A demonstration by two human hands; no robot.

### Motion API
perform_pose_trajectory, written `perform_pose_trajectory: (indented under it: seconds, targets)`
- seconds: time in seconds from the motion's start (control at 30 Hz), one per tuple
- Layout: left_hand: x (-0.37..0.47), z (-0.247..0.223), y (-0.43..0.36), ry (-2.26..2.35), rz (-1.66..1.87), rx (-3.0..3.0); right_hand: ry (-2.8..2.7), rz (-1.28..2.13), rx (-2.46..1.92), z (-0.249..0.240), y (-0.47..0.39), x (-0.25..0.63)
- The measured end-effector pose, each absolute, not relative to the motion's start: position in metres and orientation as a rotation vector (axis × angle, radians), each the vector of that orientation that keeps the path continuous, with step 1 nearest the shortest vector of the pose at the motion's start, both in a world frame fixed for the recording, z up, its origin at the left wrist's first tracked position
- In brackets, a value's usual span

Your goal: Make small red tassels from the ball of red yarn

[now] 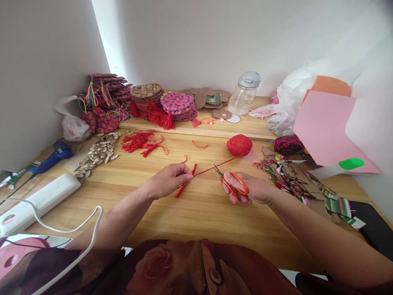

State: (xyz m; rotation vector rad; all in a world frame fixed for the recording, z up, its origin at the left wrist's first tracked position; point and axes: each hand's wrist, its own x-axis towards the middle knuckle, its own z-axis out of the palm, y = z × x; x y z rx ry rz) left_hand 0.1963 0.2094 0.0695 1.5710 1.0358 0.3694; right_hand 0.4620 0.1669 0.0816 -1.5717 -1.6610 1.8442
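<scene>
My left hand (172,179) pinches a small bundle of red yarn (181,190), whose ends stick out above and below the fingers. From that hand a single red strand (215,166) runs up and right to the ball of red yarn (239,145). My right hand (238,187) has its fingers in the handles of orange scissors (235,184). The scissor blades are slightly parted, with their tips close to the strand. Red tassels (138,141) lie on the wooden table behind my left hand, and a short loose red piece (199,144) lies near the middle.
Woven coasters (178,104) are stacked at the back beside a clear bottle (243,96). Shells (100,153), a blue glue gun (52,157) and a white power strip (39,203) lie left. Scraps (291,180), pink paper (325,123) and a black object (374,223) are right.
</scene>
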Motion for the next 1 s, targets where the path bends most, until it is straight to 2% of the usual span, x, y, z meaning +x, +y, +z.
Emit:
perform_pose_trajectory:
  seconds: [0.4,0.77,1.0]
  targets:
    - [0.189,0.067,0.208,1.061,0.321,1.624,-1.541,1.728,-1.518,0.066,0.169,0.459]
    - [0.165,0.083,0.237,1.496,0.619,1.897,-1.467,2.035,-1.478,0.055,0.129,0.463]
    - [0.160,0.071,0.232,1.707,0.392,2.035,-1.557,1.999,-1.521,0.050,0.113,0.474]
